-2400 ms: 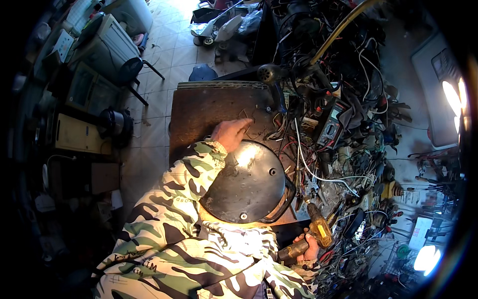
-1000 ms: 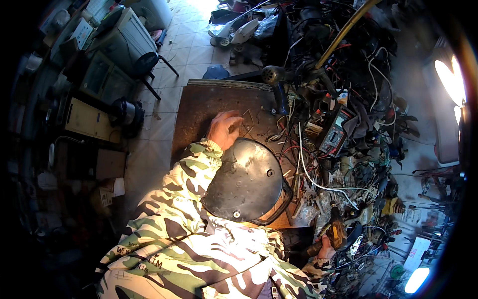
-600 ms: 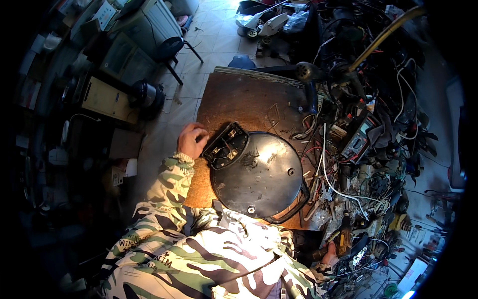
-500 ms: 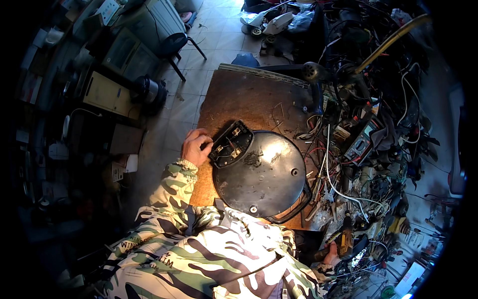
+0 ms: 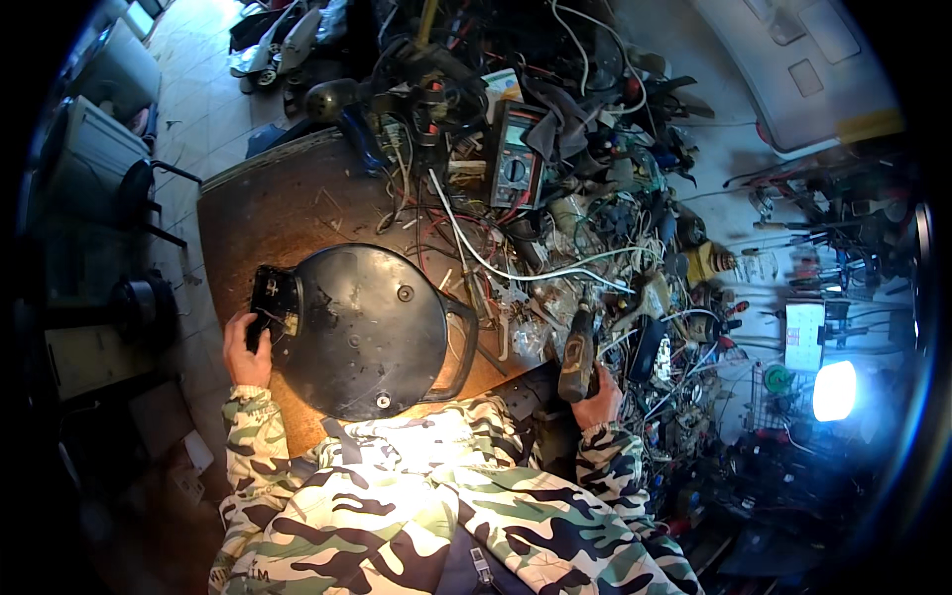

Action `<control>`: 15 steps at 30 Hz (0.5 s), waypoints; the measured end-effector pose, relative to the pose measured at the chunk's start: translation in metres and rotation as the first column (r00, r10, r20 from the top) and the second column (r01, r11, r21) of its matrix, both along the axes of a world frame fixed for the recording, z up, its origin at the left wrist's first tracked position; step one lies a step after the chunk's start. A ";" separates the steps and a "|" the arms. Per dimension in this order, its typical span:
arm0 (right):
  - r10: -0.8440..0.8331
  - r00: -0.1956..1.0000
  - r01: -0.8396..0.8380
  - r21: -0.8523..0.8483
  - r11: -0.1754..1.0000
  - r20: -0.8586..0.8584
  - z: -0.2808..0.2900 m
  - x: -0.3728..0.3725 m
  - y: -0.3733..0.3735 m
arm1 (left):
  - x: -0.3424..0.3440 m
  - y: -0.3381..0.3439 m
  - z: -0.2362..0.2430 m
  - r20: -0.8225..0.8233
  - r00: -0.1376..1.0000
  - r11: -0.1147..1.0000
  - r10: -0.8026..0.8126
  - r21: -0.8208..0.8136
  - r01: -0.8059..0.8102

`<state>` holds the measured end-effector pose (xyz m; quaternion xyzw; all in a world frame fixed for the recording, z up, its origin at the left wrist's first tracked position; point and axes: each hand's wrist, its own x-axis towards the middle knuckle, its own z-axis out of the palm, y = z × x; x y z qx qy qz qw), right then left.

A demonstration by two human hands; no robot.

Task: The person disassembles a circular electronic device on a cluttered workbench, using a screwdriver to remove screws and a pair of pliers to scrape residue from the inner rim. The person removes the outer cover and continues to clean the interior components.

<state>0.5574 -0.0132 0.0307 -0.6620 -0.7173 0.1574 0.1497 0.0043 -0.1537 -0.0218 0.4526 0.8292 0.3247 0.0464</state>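
- Black and round, the upturned appliance base lies bottom-up on the brown wooden table, just in front of the person's chest, its loop handle toward the right.
- Left hand holds the small black box-shaped part at the base's left rim; its fingers are curled and clamped on that part, thumb side to the base.
- Right hand is well apart from the base, at the table's right edge, fingers closed round a dark, stubby tool grip that stands upright; I cannot tell what kind of tip it has.
- Step in hand, as I judge it: the base is steadied and its side part opened or handled, with the tool held ready but not applied.
- Next move would call for bringing the tool tip across to the base, lining it up on 1 of the 2 visible screw heads while the left hand keeps the base from turning.
- Containers: none shows clearly. Loose wires, a white cable and a multimeter lie heaped on the table's far and right side, not in any box or tray.
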 end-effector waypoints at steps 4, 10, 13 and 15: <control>0.013 0.919 -0.035 0.048 0.998 0.394 0.012 0.026 -0.001 | 0.013 0.002 -0.008 0.049 0.998 0.998 0.038 0.052 -0.041; -0.030 0.883 -0.008 0.079 0.997 0.469 -0.022 0.053 0.038 | 0.012 -0.013 -0.009 0.001 1.000 0.998 0.030 0.052 -0.030; 0.013 0.816 -0.025 0.013 1.000 0.578 -0.037 0.069 0.072 | 0.022 -0.026 -0.006 0.015 0.996 0.996 0.086 0.038 -0.086; 0.024 0.834 0.013 -0.064 0.998 0.551 -0.039 0.067 0.091 | 0.029 -0.038 0.001 0.050 0.994 0.994 0.102 0.045 -0.104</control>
